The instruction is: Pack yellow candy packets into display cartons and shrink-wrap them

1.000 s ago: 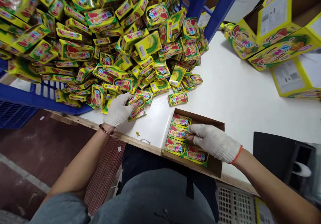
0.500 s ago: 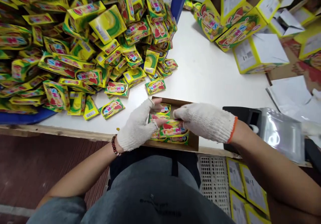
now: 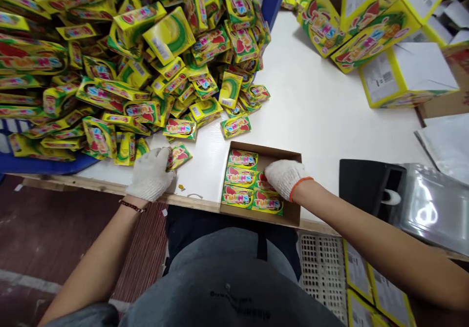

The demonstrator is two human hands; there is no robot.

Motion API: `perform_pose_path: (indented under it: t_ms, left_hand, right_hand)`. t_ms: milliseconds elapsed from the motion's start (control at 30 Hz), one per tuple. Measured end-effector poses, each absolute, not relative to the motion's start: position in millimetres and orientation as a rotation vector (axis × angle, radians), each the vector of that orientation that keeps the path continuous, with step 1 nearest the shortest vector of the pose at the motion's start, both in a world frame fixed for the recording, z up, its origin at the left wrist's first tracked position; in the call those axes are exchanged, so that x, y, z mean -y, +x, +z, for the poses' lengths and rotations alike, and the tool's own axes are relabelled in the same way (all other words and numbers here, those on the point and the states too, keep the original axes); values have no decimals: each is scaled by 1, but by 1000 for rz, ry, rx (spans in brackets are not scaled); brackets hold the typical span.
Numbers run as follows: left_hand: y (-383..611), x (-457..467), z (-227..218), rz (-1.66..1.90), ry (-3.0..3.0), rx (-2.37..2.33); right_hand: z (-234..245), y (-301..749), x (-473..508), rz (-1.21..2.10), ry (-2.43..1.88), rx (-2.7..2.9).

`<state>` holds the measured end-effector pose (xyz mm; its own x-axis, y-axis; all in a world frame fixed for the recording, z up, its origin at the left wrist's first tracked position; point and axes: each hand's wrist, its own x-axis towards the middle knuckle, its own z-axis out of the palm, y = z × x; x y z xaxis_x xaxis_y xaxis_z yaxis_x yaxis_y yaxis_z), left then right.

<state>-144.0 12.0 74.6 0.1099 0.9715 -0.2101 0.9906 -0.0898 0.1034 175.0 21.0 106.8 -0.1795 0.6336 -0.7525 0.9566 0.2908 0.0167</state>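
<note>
A brown cardboard tray [image 3: 293, 212] sits at the near edge of the white table [image 3: 330, 117], with several yellow-green "TWINS" packets [image 3: 238, 178] laid flat in it. My right hand [image 3: 284, 176], in a white knit glove, presses on a packet in the tray's right column, fingers curled down. My gloved left hand [image 3: 151, 173] rests on the table to the left, fingers closed on a loose packet [image 3: 178, 155] at the foot of a big heap of the same packets [image 3: 128, 68].
The heap spills from a blue crate [image 3: 40, 163] at the left. Larger yellow printed cartons [image 3: 370, 39] lie at the back right. A black holder with a shiny plastic bag [image 3: 428, 202] stands at the right. A white lattice crate [image 3: 322, 273] is under the table.
My left hand left the tray and went left to a loose packet at the heap's edge. My right hand set its packet down into the tray and stays on it.
</note>
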Motion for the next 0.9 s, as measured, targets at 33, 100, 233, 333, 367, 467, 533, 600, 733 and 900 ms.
perform_pose_path:
  t_ms: [33, 100, 233, 333, 367, 467, 533, 600, 733, 900]
  left_hand:
    - [-144, -10, 75, -49, 2131, -1939]
    - [-140, -5, 79, 147, 2076, -1856]
    - [-120, 4, 95, 597, 2227, -1575]
    - [-94, 8, 107, 755, 2524, -1272]
    - [-84, 8, 110, 779, 2613, -1168]
    - [-53, 4, 119, 867, 2691, -1014]
    - [-35, -1, 125, 858, 2586, -1041]
    - [-22, -7, 131, 762, 2425, -1043]
    - [0, -13, 132, 760, 1895, -1083]
    - [19, -5, 121, 894, 1458, -1011]
  right_hand:
    - [103, 176, -21, -619, 1391, -1870]
    - [96, 179, -22, -608, 1329, -1850]
    - [101, 186, -20, -619, 1345, -2019]
    - [127, 186, -17, -848, 1660, -2307]
    - [137, 186, -16, -970, 1780, -2416]
    - [164, 188, -18, -1289, 1839, -2621]
    - [177, 193, -21, -1305, 1621, -2735]
    - [183, 198, -21, -1148, 1460, -2920]
    - [176, 203, -10, -1022, 2116, -3020]
    - [148, 214, 6, -1889, 2238, -2418]
